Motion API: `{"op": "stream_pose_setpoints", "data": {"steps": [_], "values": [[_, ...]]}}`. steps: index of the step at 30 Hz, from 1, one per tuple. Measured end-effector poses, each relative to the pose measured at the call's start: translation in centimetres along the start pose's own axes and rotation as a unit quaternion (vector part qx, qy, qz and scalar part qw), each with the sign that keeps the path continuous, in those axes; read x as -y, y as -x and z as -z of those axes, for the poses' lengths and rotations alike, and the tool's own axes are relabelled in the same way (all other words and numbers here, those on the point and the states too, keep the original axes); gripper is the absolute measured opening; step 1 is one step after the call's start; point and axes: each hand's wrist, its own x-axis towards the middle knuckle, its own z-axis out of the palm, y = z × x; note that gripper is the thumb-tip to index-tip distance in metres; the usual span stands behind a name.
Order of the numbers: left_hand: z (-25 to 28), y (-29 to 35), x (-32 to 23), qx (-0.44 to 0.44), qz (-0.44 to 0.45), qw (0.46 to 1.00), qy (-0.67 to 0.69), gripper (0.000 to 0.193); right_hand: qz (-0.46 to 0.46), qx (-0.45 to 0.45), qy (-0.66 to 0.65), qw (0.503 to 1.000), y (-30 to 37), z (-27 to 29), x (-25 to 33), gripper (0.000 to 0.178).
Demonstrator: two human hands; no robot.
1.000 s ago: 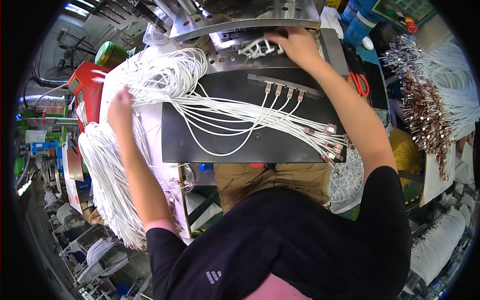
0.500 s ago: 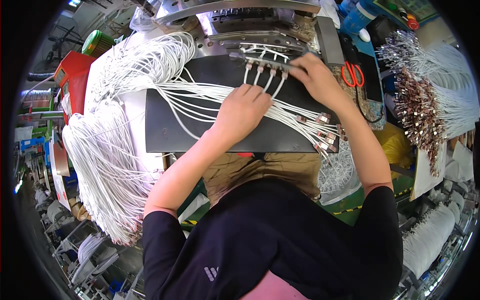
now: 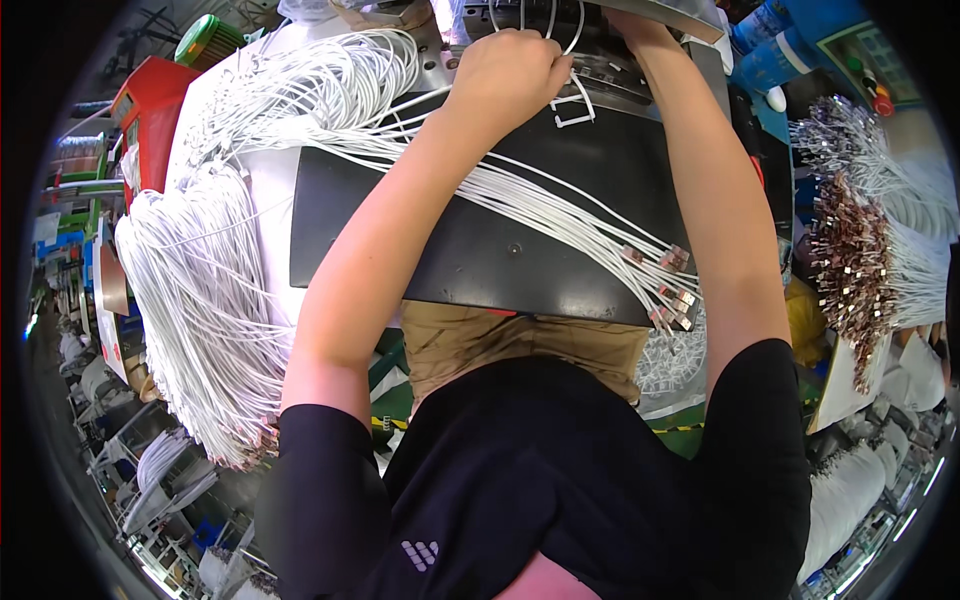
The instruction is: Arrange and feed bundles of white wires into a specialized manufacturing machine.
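- Just beyond the black board's [image 3: 510,275] far edge, the white cables [image 3: 522,14] rise from your left hand [image 3: 513,75]; its fingers are curled in and appear to grip them.
- Farther right beyond the board, your right hand [image 3: 630,22] reaches partly beneath the steel plate [image 3: 690,14]; its fingers are hidden, so you cannot tell here whether they are open or closed.
- The cables look light, bendy and smooth, perhaps a little slippery; pinching them together near their ends should keep them lined up.
- At the board's far edge, close below your left hand, the white plastic frame [image 3: 575,118] looks thin, stiff and easily snapped; whether you hold it is unclear.
- Across the board, the cable bundle [image 3: 560,220] passes under your left forearm and could snag; its metal connectors [image 3: 675,300] sit near the right edge.
- Left of the board hangs a thick cable hank [image 3: 205,300]; beyond its far-left corner lies a cable coil [image 3: 350,80].
- Overhanging your right hand beyond the board, the steel plate limits access.
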Motion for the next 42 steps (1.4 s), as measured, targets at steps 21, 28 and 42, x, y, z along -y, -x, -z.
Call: {"op": "stream_pose_setpoints", "data": {"steps": [21, 28, 42], "values": [[-1.2, -1.2, 4.7, -0.202, -0.08, 0.967, -0.136, 0.036, 0.135, 0.203, -0.121, 0.962, 5.8, 9.1, 8.9, 0.054], [-3.3, -1.4, 5.3, -0.139, 0.012, 0.978, -0.155, 0.041, 0.159, 0.171, -0.078, 0.969, 6.5, 9.9, 9.7, 0.059], [-0.8, -3.1, 1.0, 0.098, 0.16, 0.976, -0.112, 0.039, 0.105, 0.069, 0.001, 0.992, 3.0, 2.3, 2.8, 0.028]]}}
